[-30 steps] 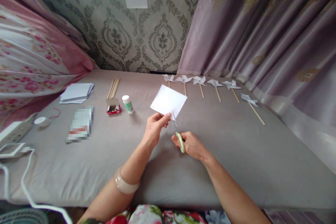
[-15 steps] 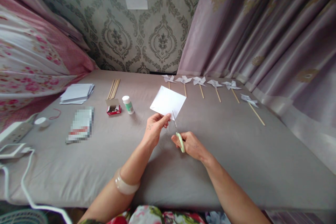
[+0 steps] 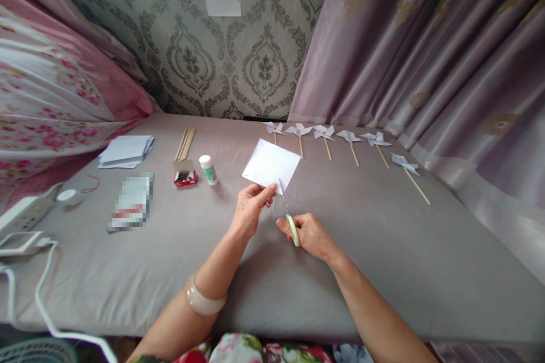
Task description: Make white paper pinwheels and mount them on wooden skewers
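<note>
A square sheet of white paper (image 3: 272, 161) is pinched at its near corner by my left hand (image 3: 254, 204), thumb on top. My right hand (image 3: 313, 232) grips a pair of scissors (image 3: 293, 229) with pale green handles. The scissor blades reach into the paper's near corner, just right of my left thumb. Short slits show near the left corner of the sheet. Beyond the paper, several white paper pinwheels (image 3: 324, 133) on wooden sticks lie in a row that curves off to the right.
Left of the paper stand a glue bottle (image 3: 208, 170) and a red box (image 3: 185, 177) of small metal pieces. Wooden sticks (image 3: 184, 144), a stack of white paper (image 3: 126, 151) and a blurred packet (image 3: 131, 202) lie farther left. A power strip (image 3: 26, 212) with white cables sits at the left edge.
Both hands stay in nearly the same place, with the scissor blades still at the paper's near corner. My right thumb has shifted slightly left; the paper has barely moved.
</note>
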Demonstrator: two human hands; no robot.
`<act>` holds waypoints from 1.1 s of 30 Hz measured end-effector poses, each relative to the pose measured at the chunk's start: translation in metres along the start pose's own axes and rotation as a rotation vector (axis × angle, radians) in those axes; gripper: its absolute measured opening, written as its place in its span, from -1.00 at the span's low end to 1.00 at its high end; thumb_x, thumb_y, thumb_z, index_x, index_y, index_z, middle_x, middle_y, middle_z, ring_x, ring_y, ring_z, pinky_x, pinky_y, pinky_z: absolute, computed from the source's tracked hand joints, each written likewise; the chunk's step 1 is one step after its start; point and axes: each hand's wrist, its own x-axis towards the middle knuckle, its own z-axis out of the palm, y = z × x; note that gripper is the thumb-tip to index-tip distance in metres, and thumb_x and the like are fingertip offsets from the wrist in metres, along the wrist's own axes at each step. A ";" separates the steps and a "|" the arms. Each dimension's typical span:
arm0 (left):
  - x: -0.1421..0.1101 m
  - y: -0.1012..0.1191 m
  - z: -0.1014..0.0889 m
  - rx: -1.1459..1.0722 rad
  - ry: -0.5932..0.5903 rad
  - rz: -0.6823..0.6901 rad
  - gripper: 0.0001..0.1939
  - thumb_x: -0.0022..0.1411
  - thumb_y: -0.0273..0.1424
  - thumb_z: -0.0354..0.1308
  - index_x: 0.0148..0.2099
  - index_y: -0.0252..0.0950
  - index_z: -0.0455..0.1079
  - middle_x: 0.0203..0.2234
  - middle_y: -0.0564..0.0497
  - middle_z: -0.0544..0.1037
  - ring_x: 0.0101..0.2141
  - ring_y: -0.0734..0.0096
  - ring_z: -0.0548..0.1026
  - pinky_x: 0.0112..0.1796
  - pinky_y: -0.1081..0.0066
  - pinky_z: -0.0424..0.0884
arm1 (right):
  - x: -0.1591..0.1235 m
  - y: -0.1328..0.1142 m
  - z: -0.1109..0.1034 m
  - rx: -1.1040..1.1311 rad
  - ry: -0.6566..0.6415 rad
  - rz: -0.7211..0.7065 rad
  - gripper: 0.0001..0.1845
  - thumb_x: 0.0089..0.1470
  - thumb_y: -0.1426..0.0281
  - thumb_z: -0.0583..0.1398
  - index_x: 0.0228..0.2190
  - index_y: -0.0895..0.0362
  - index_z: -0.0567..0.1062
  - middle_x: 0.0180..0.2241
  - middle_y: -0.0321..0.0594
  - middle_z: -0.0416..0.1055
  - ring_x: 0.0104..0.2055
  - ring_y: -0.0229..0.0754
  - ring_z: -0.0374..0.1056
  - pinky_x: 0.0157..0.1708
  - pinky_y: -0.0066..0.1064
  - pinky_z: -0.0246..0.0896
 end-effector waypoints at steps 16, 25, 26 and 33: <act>-0.001 0.002 0.001 -0.007 -0.019 -0.012 -0.74 -0.10 -0.29 0.35 -0.54 -0.37 0.40 -0.63 0.06 0.43 -0.62 0.61 0.26 -0.52 0.48 0.14 | 0.001 0.002 0.001 -0.031 0.035 -0.011 -0.40 -0.07 -0.09 0.13 -0.73 0.16 0.23 -0.70 -0.40 -0.02 -0.59 -0.38 -0.08 -0.60 -0.47 -0.18; -0.008 0.005 0.005 0.054 -0.079 -0.036 -0.71 -0.13 -0.24 0.36 -0.55 -0.36 0.42 -0.65 0.06 0.41 -0.61 0.58 0.26 -0.51 0.47 0.19 | 0.001 0.003 -0.001 0.014 0.055 -0.048 -0.45 -0.07 -0.03 0.16 -0.72 0.16 0.23 -0.68 -0.40 -0.02 -0.58 -0.38 -0.09 -0.61 -0.48 -0.18; -0.008 0.004 0.006 0.069 -0.088 -0.036 -0.71 -0.13 -0.24 0.36 -0.55 -0.36 0.42 -0.66 0.06 0.41 -0.61 0.58 0.26 -0.51 0.47 0.19 | 0.001 0.003 -0.002 0.016 0.060 -0.055 -0.46 -0.07 -0.03 0.16 -0.71 0.16 0.24 -0.68 -0.40 0.00 -0.58 -0.37 -0.08 -0.61 -0.47 -0.17; -0.011 0.001 0.008 0.119 -0.149 -0.047 -0.70 -0.12 -0.20 0.36 -0.55 -0.35 0.44 -0.67 0.05 0.42 -0.62 0.56 0.27 -0.52 0.47 0.19 | 0.000 0.001 -0.005 0.007 0.074 -0.133 -0.49 0.02 0.00 0.11 -0.65 0.16 0.28 -0.66 -0.37 0.09 -0.55 -0.34 -0.01 -0.56 -0.46 -0.10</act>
